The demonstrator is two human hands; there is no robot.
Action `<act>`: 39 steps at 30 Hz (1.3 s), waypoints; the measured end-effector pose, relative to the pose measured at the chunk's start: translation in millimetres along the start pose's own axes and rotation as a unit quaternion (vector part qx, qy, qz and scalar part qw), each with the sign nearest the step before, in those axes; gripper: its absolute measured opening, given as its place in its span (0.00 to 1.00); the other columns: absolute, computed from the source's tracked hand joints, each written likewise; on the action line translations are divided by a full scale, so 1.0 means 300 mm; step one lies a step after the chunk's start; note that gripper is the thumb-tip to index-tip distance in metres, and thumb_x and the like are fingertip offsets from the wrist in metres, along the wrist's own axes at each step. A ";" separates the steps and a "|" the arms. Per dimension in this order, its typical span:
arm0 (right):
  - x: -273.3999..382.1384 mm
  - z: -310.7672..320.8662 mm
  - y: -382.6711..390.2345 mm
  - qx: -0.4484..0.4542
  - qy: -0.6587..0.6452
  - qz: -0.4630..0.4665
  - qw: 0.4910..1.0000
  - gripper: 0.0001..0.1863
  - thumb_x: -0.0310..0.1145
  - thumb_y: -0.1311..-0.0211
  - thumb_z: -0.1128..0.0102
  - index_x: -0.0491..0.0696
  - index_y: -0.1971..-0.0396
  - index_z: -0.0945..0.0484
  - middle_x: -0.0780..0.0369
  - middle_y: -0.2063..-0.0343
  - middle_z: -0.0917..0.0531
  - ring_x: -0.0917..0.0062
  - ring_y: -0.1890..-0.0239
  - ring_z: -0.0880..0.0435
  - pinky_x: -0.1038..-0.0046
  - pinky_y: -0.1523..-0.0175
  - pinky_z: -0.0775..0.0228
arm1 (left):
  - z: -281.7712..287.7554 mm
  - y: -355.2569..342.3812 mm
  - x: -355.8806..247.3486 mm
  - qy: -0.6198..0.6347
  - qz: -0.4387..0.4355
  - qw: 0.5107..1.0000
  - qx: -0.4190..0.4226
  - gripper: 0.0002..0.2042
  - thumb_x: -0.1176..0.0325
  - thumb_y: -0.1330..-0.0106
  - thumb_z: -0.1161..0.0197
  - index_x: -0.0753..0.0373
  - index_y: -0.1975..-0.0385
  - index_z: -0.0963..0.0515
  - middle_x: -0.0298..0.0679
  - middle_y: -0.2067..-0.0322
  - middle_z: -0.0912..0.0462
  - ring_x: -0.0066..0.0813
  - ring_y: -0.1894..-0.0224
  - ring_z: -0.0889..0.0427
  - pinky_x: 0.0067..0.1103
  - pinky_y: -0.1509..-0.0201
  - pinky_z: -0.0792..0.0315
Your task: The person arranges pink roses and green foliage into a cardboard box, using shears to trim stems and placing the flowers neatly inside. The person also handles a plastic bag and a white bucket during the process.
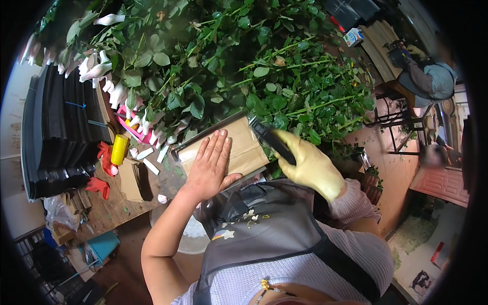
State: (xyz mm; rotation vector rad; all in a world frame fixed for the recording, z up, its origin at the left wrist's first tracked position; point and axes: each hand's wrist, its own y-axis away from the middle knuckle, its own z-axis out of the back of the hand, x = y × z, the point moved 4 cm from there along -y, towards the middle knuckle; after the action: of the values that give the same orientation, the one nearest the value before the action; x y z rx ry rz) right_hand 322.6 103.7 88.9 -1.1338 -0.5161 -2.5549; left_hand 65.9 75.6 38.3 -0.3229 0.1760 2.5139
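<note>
One brown board (247, 142) is lying between the leafy stems (218, 76) and the apron (259, 218), its long side slanting up to the right. One bare left hand (211, 168) is resting flat on it, fingers a little apart. One gloved right hand (307, 165) is holding one black tool (270, 141), pointing up-left, by the board's top right corner.

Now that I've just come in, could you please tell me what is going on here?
The person's left hand lies flat on brown paper in a shallow frame. The gloved right hand grips a black tool by the frame's right end. Leafy stems lie piled beyond, and another person sits off to the right.
</note>
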 end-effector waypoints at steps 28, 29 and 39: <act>0.318 -0.024 0.008 0.122 -0.075 0.172 0.975 0.40 0.44 0.33 0.32 0.45 0.27 0.37 0.48 0.32 0.27 0.56 0.44 0.16 0.63 0.38 0.24 | 0.006 0.194 -0.149 0.750 0.123 0.602 -0.244 0.54 0.52 0.34 0.27 0.62 0.20 0.62 0.47 0.29 0.35 0.40 0.30 0.32 0.31 0.27 0.37; 0.329 -0.103 -0.014 0.160 -0.094 0.226 0.956 0.42 0.43 0.33 0.32 0.44 0.25 0.40 0.49 0.30 0.29 0.57 0.43 0.16 0.63 0.37 0.25 | 0.043 0.192 -0.160 0.703 0.144 0.626 -0.305 0.46 0.56 0.34 0.27 0.64 0.24 0.51 0.42 0.39 0.29 0.33 0.40 0.26 0.28 0.33 0.33; 0.162 -0.108 -0.161 -0.035 -0.046 0.078 0.995 0.27 0.28 0.29 0.41 0.43 0.32 0.30 0.50 0.37 0.23 0.65 0.43 0.16 0.65 0.38 0.23 | -0.177 0.513 0.256 0.199 0.604 0.749 -0.187 0.42 0.60 0.50 0.25 0.63 0.33 0.35 0.55 0.46 0.18 0.50 0.46 0.16 0.38 0.43 0.23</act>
State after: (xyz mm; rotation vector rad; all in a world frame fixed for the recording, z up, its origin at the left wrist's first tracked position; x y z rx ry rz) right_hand 250.6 126.4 95.7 -1.2685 -0.3451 -2.4124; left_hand -73.6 -18.7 -25.2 -1.2559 0.0212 3.7266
